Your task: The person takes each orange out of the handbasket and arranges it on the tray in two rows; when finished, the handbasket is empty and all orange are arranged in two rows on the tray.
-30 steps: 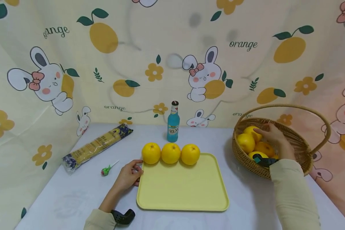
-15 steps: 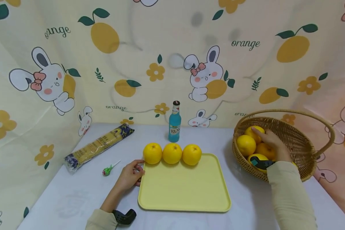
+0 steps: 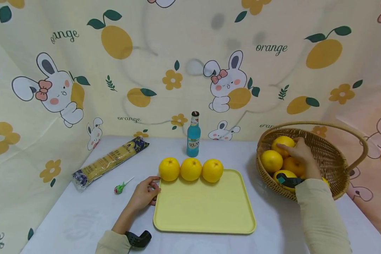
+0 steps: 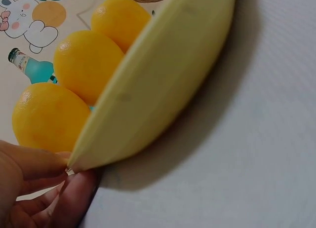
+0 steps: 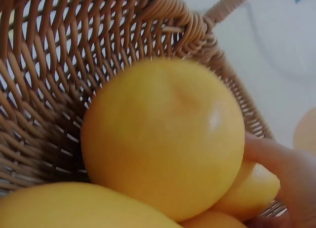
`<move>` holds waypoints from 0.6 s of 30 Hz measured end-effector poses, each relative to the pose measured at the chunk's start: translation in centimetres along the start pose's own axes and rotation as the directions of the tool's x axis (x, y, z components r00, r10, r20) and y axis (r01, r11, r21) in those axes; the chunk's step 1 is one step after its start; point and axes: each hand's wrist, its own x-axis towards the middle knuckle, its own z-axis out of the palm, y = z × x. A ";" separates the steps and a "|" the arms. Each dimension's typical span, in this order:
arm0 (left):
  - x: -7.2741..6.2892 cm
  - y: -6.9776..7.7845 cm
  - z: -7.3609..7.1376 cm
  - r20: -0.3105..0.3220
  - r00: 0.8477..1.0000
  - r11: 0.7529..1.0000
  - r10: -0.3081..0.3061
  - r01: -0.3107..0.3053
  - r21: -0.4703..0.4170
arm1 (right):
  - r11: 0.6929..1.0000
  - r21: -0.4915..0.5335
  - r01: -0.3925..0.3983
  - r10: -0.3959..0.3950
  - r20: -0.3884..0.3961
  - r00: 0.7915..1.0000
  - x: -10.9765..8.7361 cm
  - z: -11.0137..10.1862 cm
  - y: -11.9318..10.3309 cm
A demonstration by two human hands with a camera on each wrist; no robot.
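Note:
My left hand pinches the left rim of a pale yellow tray; in the left wrist view, the tray edge runs between thumb and fingers. Three oranges stand in a row along the tray's far side. At the right, my right hand reaches into a wicker basket and grips an orange at the back of the pile. In the right wrist view, a nearer orange partly hides the gripped orange, and some of my fingers are out of sight.
A bottle of blue drink stands behind the tray. To the left lie a long gold-and-navy packet and a green-wrapped lollipop. More yellow fruit fills the basket's left side, and its handle arches above.
My right hand has settled around the back orange, which has shifted slightly. The basket has tilted and moved a little. My left hand stays on the tray rim.

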 end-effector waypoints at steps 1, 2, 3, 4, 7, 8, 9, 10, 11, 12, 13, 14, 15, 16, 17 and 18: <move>0.0 0.0 0.0 -0.001 1.000 1.000 -0.001 0.001 0.001 | 1.000 0.004 0.007 -0.007 -0.026 1.000 -0.1 0.0 -0.1; 0.0 0.0 0.0 -0.003 1.000 1.000 -0.001 0.001 0.003 | 1.000 0.010 0.016 -0.015 -0.053 0.998 -0.1 0.0 -0.2; 0.1 -0.1 0.0 -0.004 1.000 1.000 -0.001 0.001 0.005 | 0.999 0.015 0.031 -0.030 -0.083 0.996 -0.1 0.0 -0.3; 0.1 -0.1 0.0 -0.005 1.000 1.000 -0.002 0.002 0.005 | 0.999 0.023 0.048 -0.045 -0.115 0.992 -0.2 0.0 -0.4; 0.1 -0.1 0.0 -0.007 1.000 1.000 -0.001 0.001 0.001 | 0.994 0.036 0.102 -0.092 -0.197 0.976 -0.2 0.0 -0.6; 0.1 -0.1 0.0 -0.007 1.000 1.000 0.000 0.000 -0.003 | 0.992 0.039 0.120 -0.109 -0.216 0.970 -0.1 0.0 -0.7; 0.0 -0.1 0.0 -0.006 1.000 1.000 0.000 0.000 -0.008 | 0.990 0.036 0.140 -0.128 -0.231 0.964 -0.1 -0.1 -0.7; 0.0 -0.1 0.0 -0.006 1.000 1.000 0.001 -0.001 -0.012 | 0.987 0.038 0.158 -0.145 -0.237 0.961 -0.1 -0.1 -0.8; 0.0 0.0 0.0 -0.006 1.000 1.000 0.001 -0.001 -0.015 | 0.984 0.036 0.176 -0.162 -0.240 0.957 -0.2 -0.2 -0.8; 0.0 -0.1 0.0 -0.005 1.000 1.000 0.000 0.000 -0.017 | 0.980 0.044 0.193 -0.177 -0.240 0.954 -0.3 -0.2 -0.9; 0.0 0.0 0.0 -0.006 1.000 1.000 -0.002 0.002 -0.019 | 0.977 0.044 0.208 -0.192 -0.237 0.952 -0.4 -0.3 -1.0; 0.0 0.0 0.0 -0.006 1.000 1.000 -0.002 0.002 -0.019 | 0.974 0.055 0.219 -0.202 -0.229 0.952 -0.5 -0.3 -1.1; 0.0 0.0 0.0 -0.005 1.000 1.000 -0.004 0.004 -0.018 | 0.973 0.059 0.224 -0.206 -0.220 0.954 -0.6 -0.4 -1.2; 0.0 0.0 0.0 -0.005 1.000 1.000 -0.005 0.004 -0.015 | 0.972 0.070 0.224 -0.205 -0.207 0.956 -0.8 -0.4 -1.3; -0.1 0.1 0.0 -0.005 1.000 1.000 -0.006 0.006 -0.014 | 0.973 0.076 0.217 -0.198 -0.198 0.960 -1.0 -0.5 -1.4; 0.0 0.1 0.0 -0.004 1.000 1.000 -0.008 0.008 -0.012 | 0.974 0.085 0.212 -0.193 -0.188 0.963 -1.3 -0.5 -1.6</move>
